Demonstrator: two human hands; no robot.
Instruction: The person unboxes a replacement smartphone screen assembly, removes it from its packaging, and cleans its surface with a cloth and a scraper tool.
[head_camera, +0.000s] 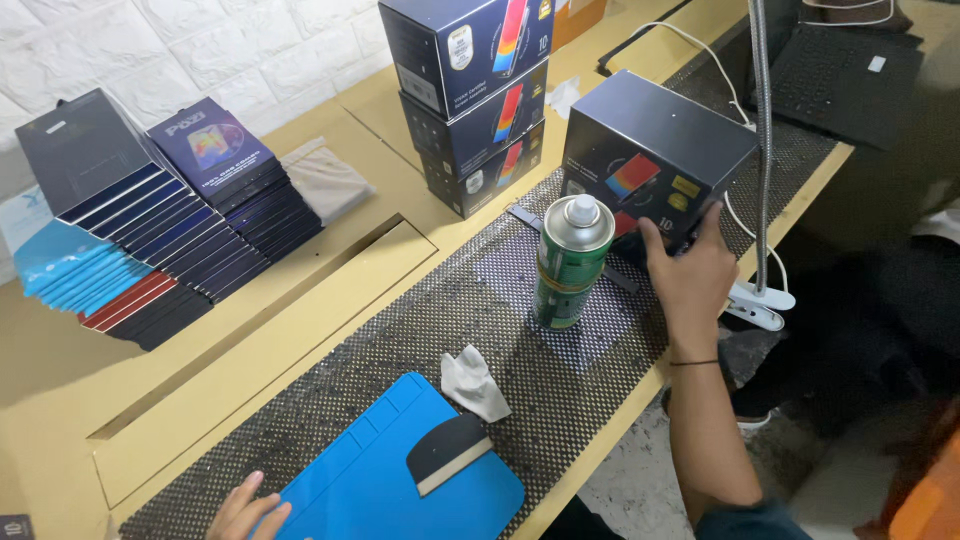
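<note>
White brick wall sits behind a long tan bench, and a dark mesh mat covers most of the front of it.

From the head camera, the right hand reaches out to a dark box on the far right of the mat. The fingers press on the box's near lower edge and the thumb touches its front face. The hand touches the box but does not lift it; the box sits flat on the mat. Its long side runs from near left to far right, and its picture side faces the person. The lid looks shut, so I think work on this box has only just begun.

A green spray can stands upright just left of that hand, with its nozzle pointing up.

The left hand lies at the bottom edge, fingers loose and spread, touching the corner of a blue pad. It holds nothing. A black scraper lies on the pad, and a crumpled white wipe sits beside it.

Three more boxes are stacked behind the can. Flat packs lean in rows on the left. A lamp clamp grips the bench edge.
</note>
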